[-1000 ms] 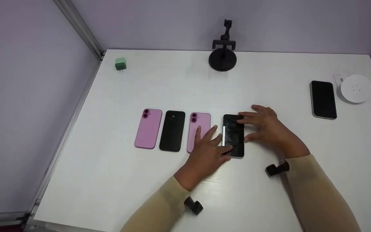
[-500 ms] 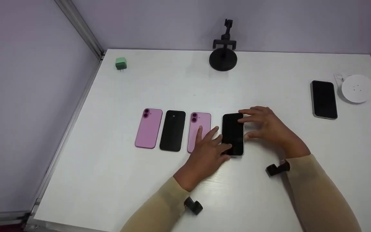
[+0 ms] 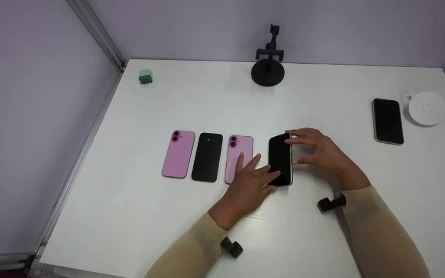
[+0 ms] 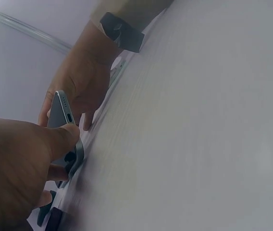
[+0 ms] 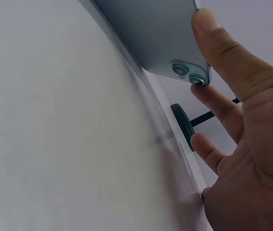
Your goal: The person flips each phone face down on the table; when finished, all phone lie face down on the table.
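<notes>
A smartphone [image 3: 280, 158], dark screen up, tilts with its right long edge raised off the white table. My right hand [image 3: 319, 152] pinches that raised edge, thumb low on the side and fingers at the top corner. From the right wrist, the phone's pale blue back [image 5: 151, 33] shows two camera lenses. My left hand [image 3: 245, 187] has its fingers spread, touching the phone's lower left part, while other fingers reach over a pink phone [image 3: 242, 150]. In the left wrist view my thumb rests at the phone's bottom end [image 4: 67, 113], by the charging port.
Left of the hands lie a black phone [image 3: 207, 157] and another pink phone [image 3: 178, 154]. At the back stand a black phone stand [image 3: 267, 72] and a green plug adapter [image 3: 145, 76]. A dark-screened phone [image 3: 388, 121] lies beside a round white charger [image 3: 426, 108] at right.
The phone lay flat under both hands; my right hand has lifted its right edge, so it now leans down to the left. My left hand has barely moved.
</notes>
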`<act>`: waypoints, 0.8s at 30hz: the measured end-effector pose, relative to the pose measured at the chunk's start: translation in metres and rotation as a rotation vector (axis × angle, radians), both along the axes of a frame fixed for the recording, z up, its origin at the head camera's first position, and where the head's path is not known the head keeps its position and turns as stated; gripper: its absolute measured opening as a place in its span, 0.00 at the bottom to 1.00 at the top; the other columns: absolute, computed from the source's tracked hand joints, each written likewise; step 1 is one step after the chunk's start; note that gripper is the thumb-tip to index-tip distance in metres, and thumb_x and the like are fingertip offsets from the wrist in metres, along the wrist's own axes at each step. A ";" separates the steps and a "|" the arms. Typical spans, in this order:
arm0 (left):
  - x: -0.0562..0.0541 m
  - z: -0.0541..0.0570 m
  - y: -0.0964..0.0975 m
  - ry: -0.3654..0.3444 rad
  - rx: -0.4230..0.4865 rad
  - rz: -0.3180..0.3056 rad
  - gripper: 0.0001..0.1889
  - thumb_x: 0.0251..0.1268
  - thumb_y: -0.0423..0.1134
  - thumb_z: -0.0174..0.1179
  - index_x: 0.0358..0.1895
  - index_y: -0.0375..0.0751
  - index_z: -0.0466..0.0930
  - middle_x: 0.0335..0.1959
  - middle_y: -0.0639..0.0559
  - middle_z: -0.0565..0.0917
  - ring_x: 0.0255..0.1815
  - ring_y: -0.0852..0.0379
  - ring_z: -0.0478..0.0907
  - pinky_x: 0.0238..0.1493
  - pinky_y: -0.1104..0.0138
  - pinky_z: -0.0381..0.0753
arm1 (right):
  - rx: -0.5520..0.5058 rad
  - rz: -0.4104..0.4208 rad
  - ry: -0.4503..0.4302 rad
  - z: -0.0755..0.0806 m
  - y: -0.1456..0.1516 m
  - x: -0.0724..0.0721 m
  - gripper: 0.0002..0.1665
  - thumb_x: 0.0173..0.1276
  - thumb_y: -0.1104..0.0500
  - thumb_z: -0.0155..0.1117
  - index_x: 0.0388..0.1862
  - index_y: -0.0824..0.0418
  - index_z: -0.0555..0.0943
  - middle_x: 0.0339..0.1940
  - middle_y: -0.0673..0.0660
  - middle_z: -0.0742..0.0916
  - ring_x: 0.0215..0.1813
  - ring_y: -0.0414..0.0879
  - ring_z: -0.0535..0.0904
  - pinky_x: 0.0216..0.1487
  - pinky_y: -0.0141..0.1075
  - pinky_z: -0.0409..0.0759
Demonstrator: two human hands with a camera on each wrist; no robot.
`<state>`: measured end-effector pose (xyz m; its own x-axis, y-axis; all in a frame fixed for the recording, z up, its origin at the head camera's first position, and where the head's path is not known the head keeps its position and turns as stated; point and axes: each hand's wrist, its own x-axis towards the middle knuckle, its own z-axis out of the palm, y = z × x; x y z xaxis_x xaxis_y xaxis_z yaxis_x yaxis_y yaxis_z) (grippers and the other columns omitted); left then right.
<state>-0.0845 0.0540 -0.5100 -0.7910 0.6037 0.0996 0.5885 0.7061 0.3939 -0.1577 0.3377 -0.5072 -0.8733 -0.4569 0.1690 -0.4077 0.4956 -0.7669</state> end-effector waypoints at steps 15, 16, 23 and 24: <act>0.001 -0.001 0.002 0.126 -0.036 -0.086 0.31 0.84 0.48 0.61 0.84 0.72 0.67 0.67 0.53 0.89 0.83 0.39 0.72 0.84 0.32 0.58 | -0.075 -0.042 -0.107 0.004 -0.012 -0.003 0.34 0.59 0.64 0.86 0.67 0.57 0.89 0.77 0.61 0.80 0.82 0.60 0.69 0.81 0.63 0.63; 0.000 -0.001 0.002 0.125 -0.028 -0.087 0.31 0.84 0.48 0.61 0.84 0.71 0.68 0.67 0.53 0.89 0.82 0.39 0.72 0.84 0.32 0.58 | -0.076 -0.042 -0.110 0.004 -0.013 -0.003 0.34 0.59 0.64 0.86 0.67 0.57 0.89 0.77 0.61 0.80 0.82 0.60 0.69 0.81 0.63 0.62; 0.001 -0.002 0.000 0.043 0.083 -0.060 0.30 0.82 0.46 0.63 0.82 0.71 0.70 0.68 0.55 0.88 0.81 0.37 0.73 0.85 0.32 0.54 | -0.093 -0.034 -0.122 0.004 -0.014 0.000 0.35 0.62 0.64 0.85 0.69 0.57 0.87 0.80 0.59 0.79 0.85 0.58 0.67 0.81 0.43 0.63; 0.001 -0.003 0.000 0.033 0.098 -0.055 0.30 0.82 0.45 0.64 0.82 0.71 0.71 0.68 0.55 0.88 0.81 0.37 0.73 0.85 0.32 0.54 | -0.092 -0.030 -0.121 0.003 -0.014 0.000 0.36 0.62 0.64 0.85 0.70 0.57 0.87 0.81 0.59 0.79 0.85 0.58 0.66 0.81 0.40 0.63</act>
<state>-0.0839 0.0537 -0.5128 -0.7521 0.6324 0.1855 0.6390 0.6311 0.4397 -0.1574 0.3239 -0.5037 -0.9027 -0.4182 0.1016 -0.2958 0.4316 -0.8522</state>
